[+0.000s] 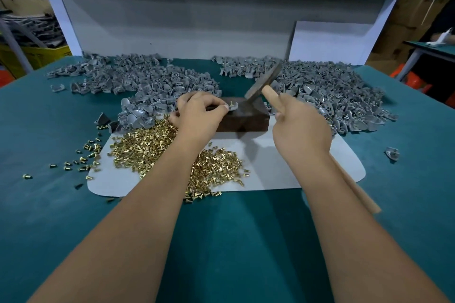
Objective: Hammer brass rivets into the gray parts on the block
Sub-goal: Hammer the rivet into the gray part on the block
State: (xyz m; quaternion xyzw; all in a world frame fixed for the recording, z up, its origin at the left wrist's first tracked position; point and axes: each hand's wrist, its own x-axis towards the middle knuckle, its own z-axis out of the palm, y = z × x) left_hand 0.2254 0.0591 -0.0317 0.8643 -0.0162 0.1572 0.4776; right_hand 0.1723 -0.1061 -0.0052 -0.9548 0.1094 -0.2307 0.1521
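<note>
Hammer raised over the block on the green table (61,204)

Both forearms reach forward; the right hand (301,128) grips the hammer (267,82), tilted above the dark block (242,119), while the left hand (199,115) pinches a gray part (233,106) with its brass rivet (232,103) on top.

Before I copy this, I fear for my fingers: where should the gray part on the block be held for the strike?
Pinch its near-left edge, as the left hand does, coming from the left. The rivet stands on the gray part, and the hammer falls from the right.
</note>
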